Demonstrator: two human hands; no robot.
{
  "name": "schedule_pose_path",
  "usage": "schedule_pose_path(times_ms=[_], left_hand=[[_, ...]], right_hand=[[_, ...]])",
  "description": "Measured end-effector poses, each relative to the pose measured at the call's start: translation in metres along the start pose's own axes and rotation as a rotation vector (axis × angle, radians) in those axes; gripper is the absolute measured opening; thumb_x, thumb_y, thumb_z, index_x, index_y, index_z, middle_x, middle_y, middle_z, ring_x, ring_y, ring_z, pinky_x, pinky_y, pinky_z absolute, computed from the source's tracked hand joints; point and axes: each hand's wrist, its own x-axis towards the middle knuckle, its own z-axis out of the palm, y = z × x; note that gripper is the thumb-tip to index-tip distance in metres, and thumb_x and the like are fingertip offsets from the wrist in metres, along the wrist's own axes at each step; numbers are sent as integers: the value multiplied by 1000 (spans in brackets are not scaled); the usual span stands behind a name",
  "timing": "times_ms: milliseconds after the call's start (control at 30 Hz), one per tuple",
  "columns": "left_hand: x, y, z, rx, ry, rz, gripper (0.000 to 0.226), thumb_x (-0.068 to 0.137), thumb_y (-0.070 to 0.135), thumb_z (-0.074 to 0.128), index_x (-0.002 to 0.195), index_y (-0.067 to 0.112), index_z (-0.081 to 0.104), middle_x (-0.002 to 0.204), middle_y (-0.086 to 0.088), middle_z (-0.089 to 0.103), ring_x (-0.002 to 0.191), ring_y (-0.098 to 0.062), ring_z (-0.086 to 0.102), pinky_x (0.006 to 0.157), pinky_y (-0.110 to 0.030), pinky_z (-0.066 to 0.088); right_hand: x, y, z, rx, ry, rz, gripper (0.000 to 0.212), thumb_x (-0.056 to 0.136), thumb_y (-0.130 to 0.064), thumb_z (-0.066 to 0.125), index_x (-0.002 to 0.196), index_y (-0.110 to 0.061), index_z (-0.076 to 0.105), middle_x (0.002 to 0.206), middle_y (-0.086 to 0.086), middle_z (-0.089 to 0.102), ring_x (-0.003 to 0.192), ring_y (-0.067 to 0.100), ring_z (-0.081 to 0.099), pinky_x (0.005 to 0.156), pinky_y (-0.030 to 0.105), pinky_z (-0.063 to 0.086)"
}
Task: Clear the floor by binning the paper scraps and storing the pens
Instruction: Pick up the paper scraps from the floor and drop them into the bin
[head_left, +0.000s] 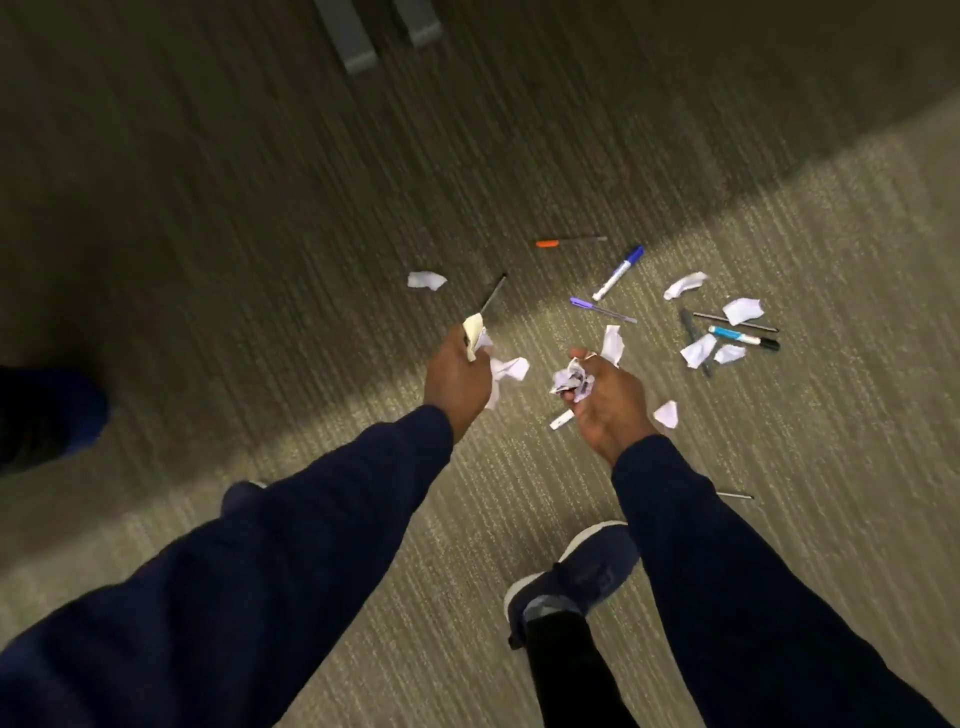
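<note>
My left hand (457, 376) grips a pale paper scrap (472, 332) above the carpet. My right hand (602, 400) holds a crumpled wad of paper scraps (571, 382) in its curled fingers. Several white scraps lie on the floor, among them one (426, 279) to the far left, one (509, 368) between my hands and one (666, 414) by my right wrist. Pens lie scattered: a black pen (130, 0)... a black pen (131, 297)
Two grey furniture legs (358, 47) stand at the top. My shoe (571, 577) is planted on the carpet below my right arm. A dark blue object (47, 415) sits at the left edge. A thin pen (735, 495) lies by my right sleeve.
</note>
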Motion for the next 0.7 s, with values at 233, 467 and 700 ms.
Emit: schedule_pose_path(times_ms=[233, 467, 700], left_hand=[[18, -35, -192, -259, 299, -23, 32, 100, 14, 49, 132, 18, 52, 102, 14, 59, 95, -9, 59, 83, -22, 46], [10, -108, -418, -428, 660, -134, 10, 96, 18, 58, 104, 13, 57, 92, 2, 64, 85, -15, 64, 69, -19, 52], [1, -180, -582, -782, 911, -186, 15, 93, 7, 60, 99, 20, 59, 92, -3, 69, 86, -23, 70, 71, -34, 58]], right_hand=[[-55, 109, 216, -182, -208, 38, 19, 95, -3, 52, 81, -7, 65, 66, 2, 57, 51, 14, 54, 44, 21, 39], [-134, 262, 411, -412, -372, 173, 18, 94, -1, 55, 78, -8, 62, 72, 7, 59, 57, 17, 54, 41, 22, 37], [-196, 412, 537, -654, -505, 231, 24, 93, -1, 55, 70, -9, 54, 57, 6, 52, 45, 14, 48, 45, 23, 37]])
